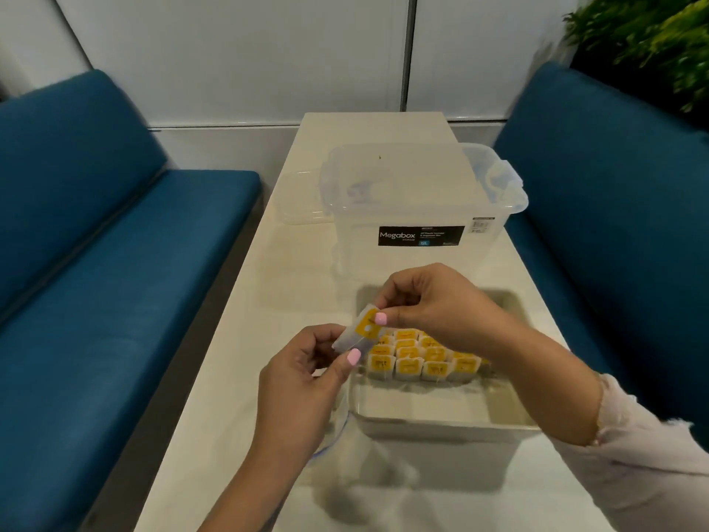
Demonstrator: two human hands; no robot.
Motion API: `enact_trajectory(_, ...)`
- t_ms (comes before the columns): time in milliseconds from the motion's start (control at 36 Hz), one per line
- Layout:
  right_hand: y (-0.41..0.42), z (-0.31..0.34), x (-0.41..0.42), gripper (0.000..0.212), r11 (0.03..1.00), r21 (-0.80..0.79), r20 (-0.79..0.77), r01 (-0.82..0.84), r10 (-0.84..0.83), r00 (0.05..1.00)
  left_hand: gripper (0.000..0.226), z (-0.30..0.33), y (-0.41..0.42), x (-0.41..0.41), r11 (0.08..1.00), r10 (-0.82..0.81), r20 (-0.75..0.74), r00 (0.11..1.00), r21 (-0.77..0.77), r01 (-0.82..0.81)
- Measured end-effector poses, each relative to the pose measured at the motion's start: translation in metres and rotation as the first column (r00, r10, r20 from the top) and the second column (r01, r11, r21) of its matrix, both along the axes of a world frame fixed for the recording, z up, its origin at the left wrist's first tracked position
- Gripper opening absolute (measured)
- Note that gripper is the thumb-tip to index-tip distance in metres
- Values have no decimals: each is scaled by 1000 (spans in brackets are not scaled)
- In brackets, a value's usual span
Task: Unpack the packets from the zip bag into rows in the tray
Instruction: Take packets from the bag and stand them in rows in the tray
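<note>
Blue benches (115, 209) flank the pale surface (238, 378). Both hands, left hand (303, 374) and right hand (426, 301), pinch one packet (358, 334) above the tray (441, 424), where rows (422, 359), perhaps four, lie.

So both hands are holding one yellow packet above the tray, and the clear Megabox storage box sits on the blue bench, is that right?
Not quite: in the head view the Megabox storage box sits on the white table, not the bench. Both hands, left and right, do hold one yellow packet above the tray.
</note>
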State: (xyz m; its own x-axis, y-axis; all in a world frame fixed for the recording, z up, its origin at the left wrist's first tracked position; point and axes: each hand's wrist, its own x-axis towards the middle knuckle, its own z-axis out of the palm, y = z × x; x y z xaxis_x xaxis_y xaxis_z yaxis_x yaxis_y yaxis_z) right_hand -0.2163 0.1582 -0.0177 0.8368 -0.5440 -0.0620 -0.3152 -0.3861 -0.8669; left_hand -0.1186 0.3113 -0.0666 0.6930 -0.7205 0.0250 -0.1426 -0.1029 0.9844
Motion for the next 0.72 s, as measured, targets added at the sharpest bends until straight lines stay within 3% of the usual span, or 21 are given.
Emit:
enact_trajectory(139, -18, 11, -32, 15, 982, -176, -97, 74, -92, 991, 40, -8, -6, -6, 983, -131, 202, 971, 151, 101)
enact_trajectory(306, -38, 19, -75, 11, 935, -334, -268, 117, -213, 939, 44, -22, -8, -8, 907, -333, 488, 807, 398, 133)
enact_trajectory(444, -46, 5, -97, 8, 890, -450, -408, 77, -282, 868, 42, -25, -9, -6, 888, -365, 559, 745, 448, 99)
enact_trajectory(722, -56, -46, -107, 6, 730, -670, -574, -135, -394, 718, 42, -24, -7, -6, 862, -389, 544, 743, 500, 84)
